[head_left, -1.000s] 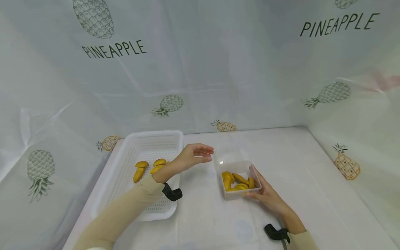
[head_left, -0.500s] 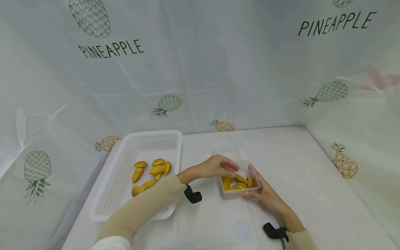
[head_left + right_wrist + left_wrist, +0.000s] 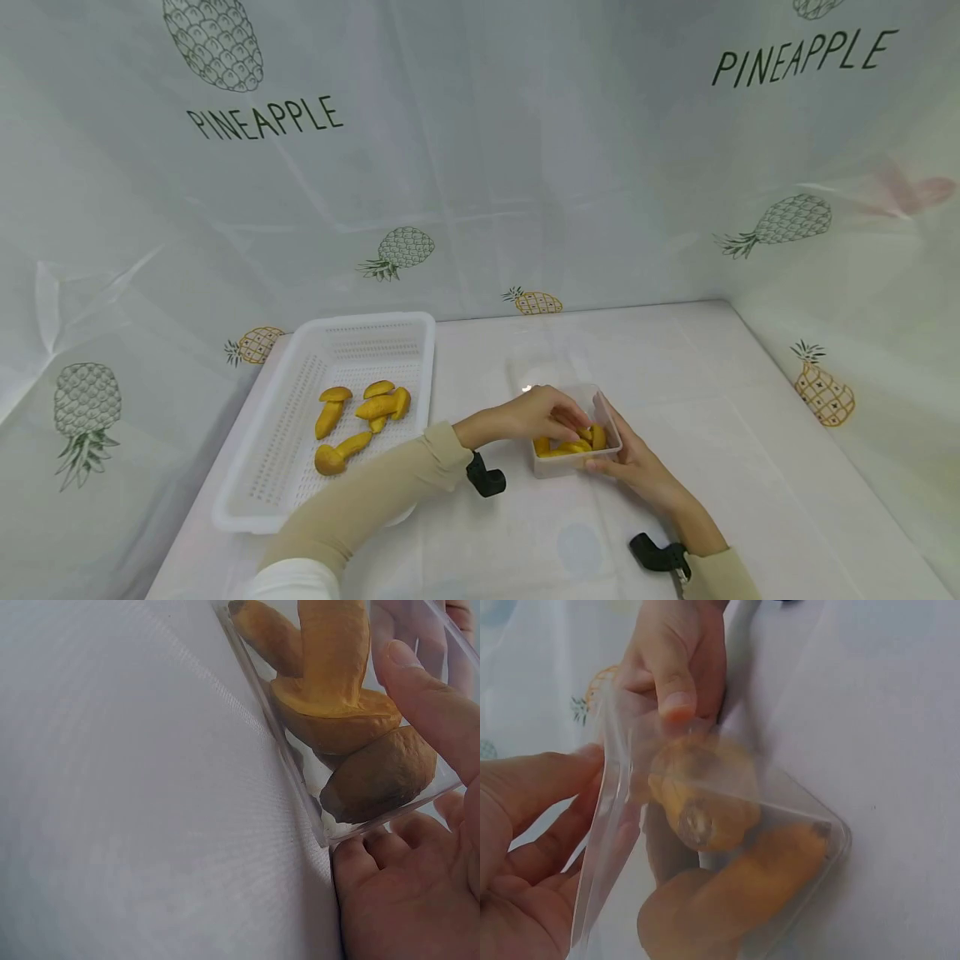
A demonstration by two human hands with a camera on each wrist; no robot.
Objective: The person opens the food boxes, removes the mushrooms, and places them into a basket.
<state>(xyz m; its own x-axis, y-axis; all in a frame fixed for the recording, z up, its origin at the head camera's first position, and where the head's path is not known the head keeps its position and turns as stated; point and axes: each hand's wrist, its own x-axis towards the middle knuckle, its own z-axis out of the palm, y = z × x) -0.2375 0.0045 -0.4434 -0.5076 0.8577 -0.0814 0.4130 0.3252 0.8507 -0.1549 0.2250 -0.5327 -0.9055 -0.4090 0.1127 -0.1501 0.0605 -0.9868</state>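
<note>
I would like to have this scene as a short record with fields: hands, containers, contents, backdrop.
Left hand: over the clear box; whether it holds anything is unclear
Right hand: holds the box at its right side
Box contents: yellow mushrooms, partly hidden by the left hand
Basket: white, perforated, left of the box
Basket contents: more mushrooms, some overlapping
Backdrop: pale sheet with pineapple prints
</note>
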